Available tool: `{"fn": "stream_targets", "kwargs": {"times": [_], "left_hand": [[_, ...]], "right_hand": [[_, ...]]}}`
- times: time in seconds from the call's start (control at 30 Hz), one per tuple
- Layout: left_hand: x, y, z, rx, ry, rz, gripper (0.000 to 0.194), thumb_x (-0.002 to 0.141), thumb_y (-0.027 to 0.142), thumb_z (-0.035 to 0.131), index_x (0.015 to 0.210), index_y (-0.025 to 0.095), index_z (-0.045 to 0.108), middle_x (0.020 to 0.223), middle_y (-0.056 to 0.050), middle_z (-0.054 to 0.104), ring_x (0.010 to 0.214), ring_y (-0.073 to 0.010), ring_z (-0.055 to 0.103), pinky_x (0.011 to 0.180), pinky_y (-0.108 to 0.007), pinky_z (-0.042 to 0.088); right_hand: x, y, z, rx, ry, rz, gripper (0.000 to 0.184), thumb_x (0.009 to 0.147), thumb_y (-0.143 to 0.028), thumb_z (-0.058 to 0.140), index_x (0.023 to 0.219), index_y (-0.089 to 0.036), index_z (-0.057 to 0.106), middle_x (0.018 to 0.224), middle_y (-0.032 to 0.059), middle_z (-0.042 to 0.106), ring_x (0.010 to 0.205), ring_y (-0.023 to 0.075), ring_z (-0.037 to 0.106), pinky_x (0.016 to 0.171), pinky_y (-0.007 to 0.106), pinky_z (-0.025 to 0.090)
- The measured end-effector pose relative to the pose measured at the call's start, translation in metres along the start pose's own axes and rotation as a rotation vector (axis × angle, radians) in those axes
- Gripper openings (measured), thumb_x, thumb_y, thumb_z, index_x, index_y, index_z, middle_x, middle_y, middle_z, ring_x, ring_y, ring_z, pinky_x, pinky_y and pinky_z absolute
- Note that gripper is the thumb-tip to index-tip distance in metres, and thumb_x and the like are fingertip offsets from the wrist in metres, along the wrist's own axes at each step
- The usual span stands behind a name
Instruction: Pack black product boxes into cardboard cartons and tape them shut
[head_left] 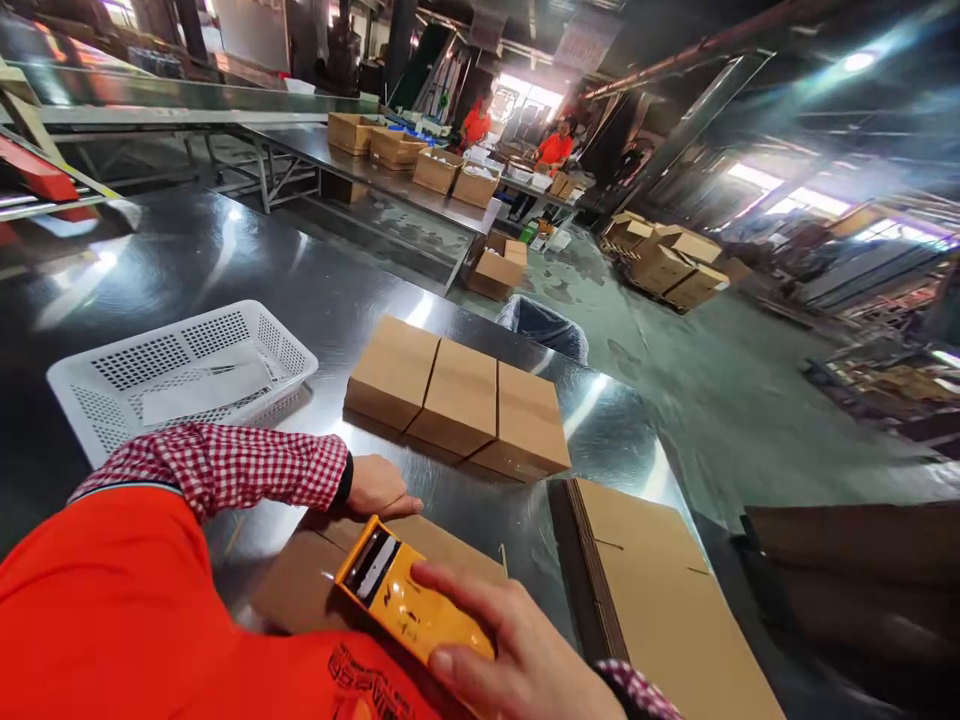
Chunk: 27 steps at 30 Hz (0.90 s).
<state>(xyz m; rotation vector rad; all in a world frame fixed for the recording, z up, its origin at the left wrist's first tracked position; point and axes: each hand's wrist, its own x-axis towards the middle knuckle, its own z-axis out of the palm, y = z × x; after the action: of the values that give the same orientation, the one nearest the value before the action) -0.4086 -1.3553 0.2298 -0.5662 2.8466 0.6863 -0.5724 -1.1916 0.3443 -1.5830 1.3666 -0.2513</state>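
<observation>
My right hand (517, 640) is wrapped around a bright orange handheld device (420, 600), with thumb and forefinger on its top. A dark panel with a white strip shows at the device's far end. Beneath it lies a brown cardboard carton (300, 575), partly covered by the device and my body. My left hand (379, 485) lies on the carton's far edge, fingers stretched to the right and partly hidden. Beyond it, three closed cardboard boxes (461, 400) stand in a row. A stack of flat cardboard (660, 590) is to the right of my right hand.
The shiny metal table (300, 260) carries a white perforated basket (184, 370) with pale flat pieces inside. A lined bin (544, 325) stands past the far edge. Farther back, open cartons (397, 148) line another table, and two people in orange stand behind. Piled cartons (667, 262) occupy the floor.
</observation>
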Motion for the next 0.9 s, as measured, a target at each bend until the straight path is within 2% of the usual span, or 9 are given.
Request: {"fn": "stream_targets", "kwargs": {"times": [0.13, 0.33, 0.43, 0.6, 0.7, 0.77, 0.8, 0.83, 0.9], "left_hand": [[-0.005, 0.008, -0.006, 0.093, -0.047, 0.013, 0.068, 0.099, 0.047, 0.021, 0.077, 0.013, 0.076, 0.075, -0.018, 0.072, 0.065, -0.0244, 0.067, 0.056, -0.033, 0.039], [-0.006, 0.015, -0.007, 0.064, -0.033, -0.022, 0.063, 0.098, 0.045, 0.025, 0.078, 0.014, 0.076, 0.075, -0.016, 0.072, 0.066, -0.0242, 0.066, 0.059, -0.033, 0.041], [-0.006, 0.017, -0.006, 0.061, -0.028, -0.045, 0.063, 0.098, 0.044, 0.025, 0.078, 0.014, 0.076, 0.076, -0.015, 0.072, 0.065, -0.0247, 0.066, 0.060, -0.034, 0.043], [-0.002, 0.014, -0.001, 0.066, -0.030, -0.042, 0.065, 0.098, 0.046, 0.023, 0.076, 0.015, 0.075, 0.076, -0.016, 0.072, 0.065, -0.0244, 0.066, 0.058, -0.034, 0.041], [0.002, 0.011, 0.003, 0.076, 0.000, -0.052, 0.065, 0.099, 0.044, 0.022, 0.071, 0.015, 0.073, 0.073, -0.015, 0.072, 0.063, -0.0237, 0.065, 0.060, -0.035, 0.043], [0.002, 0.010, 0.001, 0.087, 0.063, -0.043, 0.059, 0.099, 0.040, 0.024, 0.077, 0.015, 0.073, 0.079, -0.014, 0.073, 0.071, -0.0233, 0.067, 0.071, -0.035, 0.047], [-0.001, 0.010, -0.002, 0.083, 0.133, -0.059, 0.053, 0.098, 0.037, 0.026, 0.086, 0.015, 0.073, 0.088, -0.014, 0.074, 0.080, -0.0236, 0.068, 0.080, -0.036, 0.048], [-0.007, 0.011, -0.005, 0.072, 0.230, -0.110, 0.048, 0.098, 0.035, 0.029, 0.100, 0.014, 0.071, 0.101, -0.013, 0.073, 0.093, -0.0241, 0.066, 0.090, -0.037, 0.047], [-0.026, 0.020, -0.012, 0.039, 0.443, -0.331, 0.046, 0.097, 0.035, 0.031, 0.125, 0.011, 0.059, 0.128, -0.014, 0.062, 0.119, -0.0251, 0.056, 0.105, -0.038, 0.038]], "right_hand": [[0.006, -0.008, -0.014, -0.028, -0.081, -0.021, 0.053, 0.080, -0.037, 0.068, 0.131, -0.029, 0.059, 0.116, 0.0009, 0.071, 0.093, 0.0239, 0.069, 0.085, 0.030, 0.054], [0.006, 0.005, -0.031, -0.086, -0.151, -0.080, 0.051, 0.080, -0.034, 0.069, 0.129, -0.029, 0.061, 0.108, 0.0013, 0.074, 0.086, 0.0215, 0.070, 0.079, 0.027, 0.054], [0.003, 0.013, -0.040, -0.104, -0.118, -0.118, 0.049, 0.077, -0.032, 0.072, 0.126, -0.029, 0.064, 0.104, 0.0026, 0.074, 0.085, 0.0210, 0.070, 0.078, 0.026, 0.055], [-0.003, 0.025, -0.049, -0.107, -0.089, -0.092, 0.049, 0.076, -0.029, 0.072, 0.124, -0.031, 0.065, 0.086, -0.0002, 0.075, 0.062, 0.0143, 0.066, 0.057, 0.019, 0.051], [-0.002, 0.034, -0.050, -0.104, -0.109, -0.115, 0.048, 0.079, -0.034, 0.069, 0.127, -0.029, 0.063, 0.096, 0.0018, 0.074, 0.069, 0.0165, 0.067, 0.063, 0.021, 0.053], [0.000, 0.040, -0.051, -0.110, -0.116, -0.170, 0.048, 0.080, -0.038, 0.068, 0.127, -0.029, 0.063, 0.102, 0.0023, 0.074, 0.080, 0.0202, 0.068, 0.071, 0.025, 0.054], [0.001, 0.044, -0.051, -0.114, -0.119, -0.201, 0.048, 0.080, -0.038, 0.068, 0.128, -0.029, 0.063, 0.104, 0.0019, 0.073, 0.085, 0.0215, 0.068, 0.074, 0.026, 0.054], [0.003, 0.047, -0.052, -0.117, -0.127, -0.229, 0.048, 0.081, -0.038, 0.067, 0.128, -0.029, 0.062, 0.105, 0.0016, 0.073, 0.089, 0.0222, 0.068, 0.076, 0.026, 0.054], [0.004, 0.052, -0.053, -0.128, -0.162, -0.278, 0.048, 0.083, -0.039, 0.065, 0.130, -0.028, 0.061, 0.106, 0.0015, 0.073, 0.091, 0.0225, 0.068, 0.077, 0.027, 0.054]]}}
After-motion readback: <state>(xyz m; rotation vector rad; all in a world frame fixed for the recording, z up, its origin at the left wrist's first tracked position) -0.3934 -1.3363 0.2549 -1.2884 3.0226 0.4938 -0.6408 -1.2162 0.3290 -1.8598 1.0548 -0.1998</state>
